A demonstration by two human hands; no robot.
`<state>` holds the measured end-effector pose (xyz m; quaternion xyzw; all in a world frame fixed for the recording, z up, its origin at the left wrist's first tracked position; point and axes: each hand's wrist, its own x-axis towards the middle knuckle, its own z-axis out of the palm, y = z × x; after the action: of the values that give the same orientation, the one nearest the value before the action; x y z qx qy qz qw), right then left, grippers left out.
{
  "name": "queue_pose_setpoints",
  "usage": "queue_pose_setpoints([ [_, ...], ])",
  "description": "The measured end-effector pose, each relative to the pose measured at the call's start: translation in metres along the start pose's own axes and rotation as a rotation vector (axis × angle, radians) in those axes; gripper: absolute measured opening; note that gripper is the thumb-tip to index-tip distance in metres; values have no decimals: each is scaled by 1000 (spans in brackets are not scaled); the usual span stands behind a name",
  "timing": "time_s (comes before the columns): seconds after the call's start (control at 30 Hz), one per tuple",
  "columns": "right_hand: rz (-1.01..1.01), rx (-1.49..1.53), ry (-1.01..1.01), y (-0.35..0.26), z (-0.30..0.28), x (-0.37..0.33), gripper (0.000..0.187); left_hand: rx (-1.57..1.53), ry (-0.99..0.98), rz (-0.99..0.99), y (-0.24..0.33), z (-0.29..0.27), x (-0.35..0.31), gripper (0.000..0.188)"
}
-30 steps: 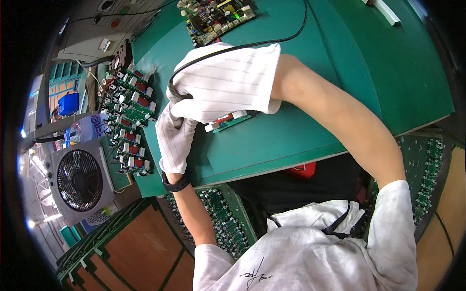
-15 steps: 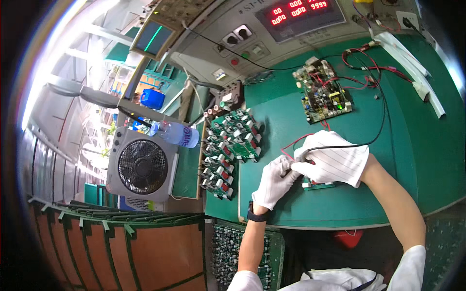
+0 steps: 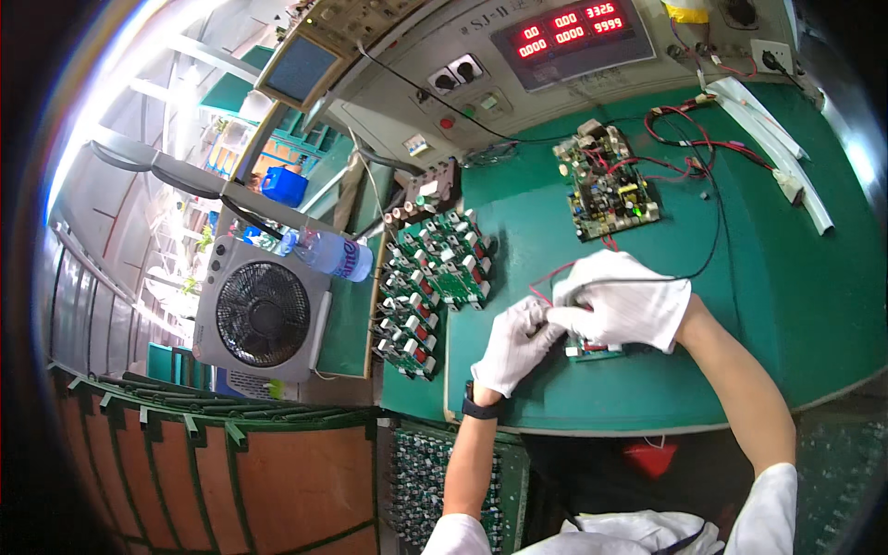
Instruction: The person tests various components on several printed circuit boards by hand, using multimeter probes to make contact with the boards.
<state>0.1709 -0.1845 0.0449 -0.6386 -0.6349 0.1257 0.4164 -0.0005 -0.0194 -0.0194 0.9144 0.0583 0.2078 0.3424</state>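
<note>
Both my hands wear white striped gloves and meet above the near part of the green bench. My left hand (image 3: pixel 518 344) has its fingers closed in a pinch; what they hold is hidden. My right hand (image 3: pixel 622 303) is also closed, its fingertips touching those of the left. A black cable (image 3: pixel 696 272) runs over the right hand to its fingers, and a red wire (image 3: pixel 552 272) leads down between the hands. Below the right hand, a small green circuit board (image 3: pixel 597 352) shows only in part. Beyond the hands lies a larger populated circuit board (image 3: pixel 610 185) with wires attached.
Several small circuit boards (image 3: pixel 451 268) stand clustered left of my hands. A water bottle (image 3: pixel 331 253) and a box fan (image 3: pixel 263 313) are farther left. At the back stands a test panel with a red digital display (image 3: pixel 573 37); white tubing (image 3: pixel 777 148) lies back right.
The view has shifted slightly. My hands stay pinched together at the same spot over the small board. The green line on the screen at the upper left has vanished.
</note>
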Motion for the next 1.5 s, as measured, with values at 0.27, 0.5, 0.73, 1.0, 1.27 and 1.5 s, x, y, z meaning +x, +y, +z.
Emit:
queue_pose_setpoints([
  [0.27, 128, 885, 555, 41, -61, -32, 38, -450, 382, -87, 66, 7, 30, 8],
  [0.5, 850, 427, 481, 80, -114, -109, 53, 691, -213, 333, 173, 95, 43, 19],
  [0.73, 1131, -1066, -58, 25, -143, -135, 71, -16, -8, 338, 152, 49, -34, 6],
  [1.0, 488, -125, 41, -33, -27, -70, 43, 198, 293, 78, 65, 27, -9, 37],
  [1.27, 532, 18, 92, -23, -17, -53, 43, 64, 323, 231, 50, 49, 10, 26],
  [1.5, 518, 168, -40, -18, -23, -69, 36, 78, 378, 336, 46, 62, 15, 16],
])
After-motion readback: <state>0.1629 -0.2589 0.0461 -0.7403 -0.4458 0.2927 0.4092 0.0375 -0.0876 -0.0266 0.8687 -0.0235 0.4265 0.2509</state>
